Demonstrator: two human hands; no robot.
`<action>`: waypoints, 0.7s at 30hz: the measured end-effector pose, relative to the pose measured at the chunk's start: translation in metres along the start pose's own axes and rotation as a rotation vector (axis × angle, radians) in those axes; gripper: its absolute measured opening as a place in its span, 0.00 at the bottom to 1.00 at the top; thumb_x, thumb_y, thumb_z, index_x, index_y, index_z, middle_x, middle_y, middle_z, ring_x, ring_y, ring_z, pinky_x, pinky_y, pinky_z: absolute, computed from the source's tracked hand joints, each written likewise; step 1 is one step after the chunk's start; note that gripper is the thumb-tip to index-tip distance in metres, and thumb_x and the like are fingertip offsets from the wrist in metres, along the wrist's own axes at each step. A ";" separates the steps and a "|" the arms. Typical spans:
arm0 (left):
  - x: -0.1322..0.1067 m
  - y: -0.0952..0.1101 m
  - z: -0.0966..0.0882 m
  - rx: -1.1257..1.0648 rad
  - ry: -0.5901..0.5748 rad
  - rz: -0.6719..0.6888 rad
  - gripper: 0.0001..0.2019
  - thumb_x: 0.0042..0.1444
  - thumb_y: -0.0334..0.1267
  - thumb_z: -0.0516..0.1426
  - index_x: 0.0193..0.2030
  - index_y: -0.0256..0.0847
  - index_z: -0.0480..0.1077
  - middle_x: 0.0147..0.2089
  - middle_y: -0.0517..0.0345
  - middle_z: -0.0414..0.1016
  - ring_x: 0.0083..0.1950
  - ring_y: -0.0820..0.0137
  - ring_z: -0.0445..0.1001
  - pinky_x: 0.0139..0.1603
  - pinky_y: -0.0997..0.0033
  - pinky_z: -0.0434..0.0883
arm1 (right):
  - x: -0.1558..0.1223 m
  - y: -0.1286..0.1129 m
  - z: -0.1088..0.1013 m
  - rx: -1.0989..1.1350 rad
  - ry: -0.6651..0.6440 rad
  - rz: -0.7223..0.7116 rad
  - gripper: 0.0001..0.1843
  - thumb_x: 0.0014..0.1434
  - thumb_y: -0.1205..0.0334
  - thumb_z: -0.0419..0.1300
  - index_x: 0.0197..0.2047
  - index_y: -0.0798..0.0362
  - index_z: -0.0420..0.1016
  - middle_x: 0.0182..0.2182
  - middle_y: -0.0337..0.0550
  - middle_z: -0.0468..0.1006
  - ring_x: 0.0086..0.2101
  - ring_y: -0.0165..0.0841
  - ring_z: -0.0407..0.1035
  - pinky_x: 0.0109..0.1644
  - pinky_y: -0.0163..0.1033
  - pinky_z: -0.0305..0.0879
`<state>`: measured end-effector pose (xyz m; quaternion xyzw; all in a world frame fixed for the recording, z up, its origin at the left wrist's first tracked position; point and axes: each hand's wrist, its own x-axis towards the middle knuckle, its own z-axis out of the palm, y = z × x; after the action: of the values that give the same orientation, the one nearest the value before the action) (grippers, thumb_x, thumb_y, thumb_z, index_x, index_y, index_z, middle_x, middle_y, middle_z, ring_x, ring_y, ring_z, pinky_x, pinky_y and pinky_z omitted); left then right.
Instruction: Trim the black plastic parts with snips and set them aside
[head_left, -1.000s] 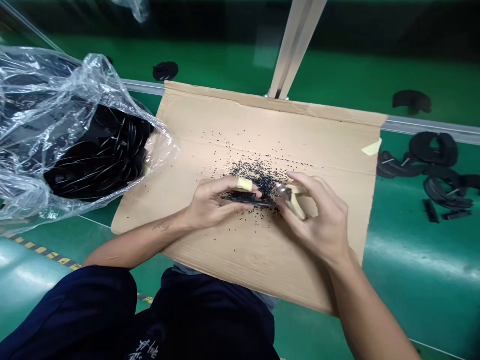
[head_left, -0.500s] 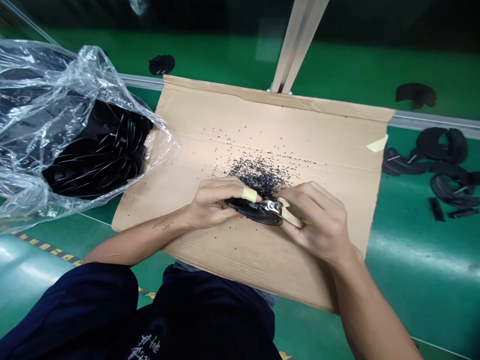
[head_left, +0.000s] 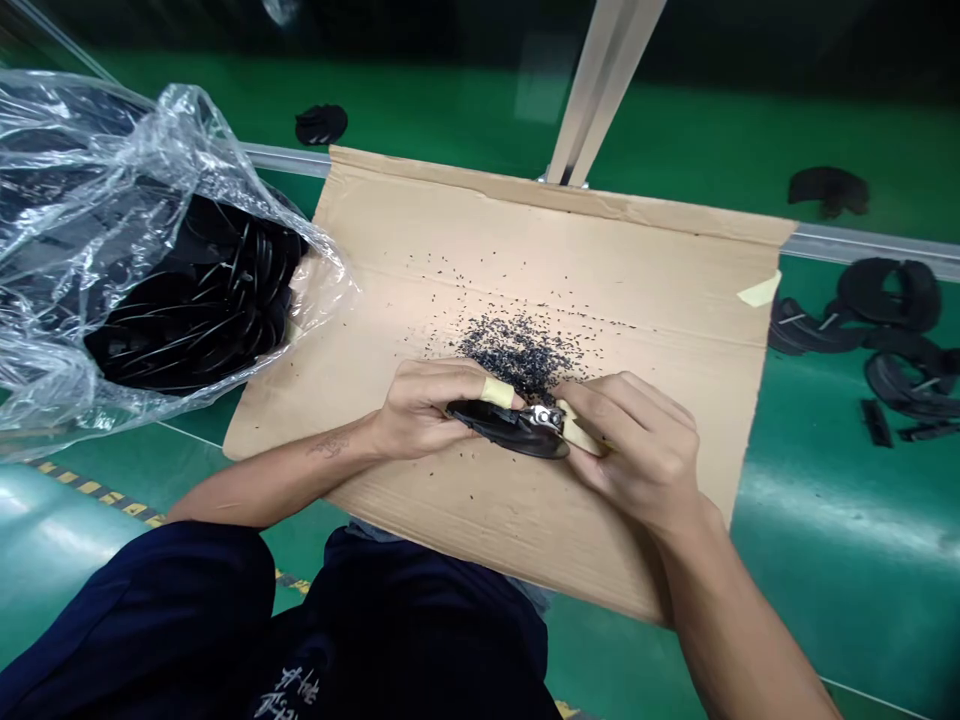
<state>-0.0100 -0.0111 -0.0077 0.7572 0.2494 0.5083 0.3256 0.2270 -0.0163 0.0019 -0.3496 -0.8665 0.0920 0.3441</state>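
My left hand (head_left: 431, 405) pinches a thin, round-edged black plastic part (head_left: 506, 428) between thumb and fingers. Pale tape wraps one of its fingers. In my right hand (head_left: 637, 440) is a pair of nippers (head_left: 546, 416) with a silver head and pale yellow handles, the fingers wrapped round them. The head of the nippers lies against the black part's right end; the jaw tips are too small to make out. Just beyond both hands, a heap of tiny black bits (head_left: 517, 350) is scattered on a cardboard sheet (head_left: 637, 280).
To the left, a clear plastic bag (head_left: 172, 130) holds many black curved parts (head_left: 202, 300). More black curved pieces (head_left: 889, 292) lie on the green surface (head_left: 840, 550) at the right. A metal post (head_left: 607, 90) rises behind the cardboard.
My right hand has closed further on the nippers, bringing the handles nearer each other. The black part has tilted slightly; my left hand stays almost in place.
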 end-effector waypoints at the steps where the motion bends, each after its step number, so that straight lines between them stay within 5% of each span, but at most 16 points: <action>1: 0.000 0.000 0.000 -0.004 0.000 -0.008 0.09 0.60 0.34 0.66 0.47 0.40 0.80 0.38 0.52 0.85 0.38 0.71 0.84 0.40 0.75 0.80 | 0.000 -0.001 0.000 -0.026 -0.003 0.000 0.11 0.64 0.64 0.62 0.50 0.49 0.77 0.33 0.45 0.81 0.30 0.35 0.71 0.34 0.43 0.67; 12: -0.003 0.001 0.002 -0.004 0.005 -0.018 0.07 0.61 0.35 0.65 0.45 0.40 0.81 0.37 0.53 0.85 0.38 0.71 0.84 0.38 0.76 0.81 | 0.001 -0.007 -0.004 -0.179 0.006 -0.061 0.09 0.65 0.66 0.61 0.49 0.50 0.77 0.27 0.42 0.78 0.27 0.33 0.68 0.31 0.41 0.62; 18: -0.002 0.001 0.003 -0.016 0.002 -0.026 0.06 0.61 0.34 0.65 0.44 0.39 0.80 0.36 0.52 0.84 0.37 0.72 0.83 0.37 0.75 0.79 | 0.000 -0.013 0.001 0.070 0.041 0.033 0.09 0.64 0.72 0.60 0.43 0.50 0.77 0.26 0.40 0.76 0.25 0.30 0.68 0.29 0.38 0.62; 21: -0.003 0.001 0.003 -0.034 0.007 -0.002 0.07 0.60 0.35 0.65 0.45 0.38 0.79 0.37 0.51 0.84 0.37 0.72 0.82 0.38 0.74 0.78 | 0.001 -0.012 0.004 -0.014 0.072 0.050 0.07 0.64 0.71 0.60 0.43 0.51 0.76 0.26 0.40 0.76 0.25 0.30 0.66 0.29 0.38 0.60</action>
<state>-0.0084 -0.0143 -0.0095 0.7494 0.2426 0.5149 0.3383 0.2176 -0.0243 0.0038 -0.3766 -0.8452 0.0820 0.3704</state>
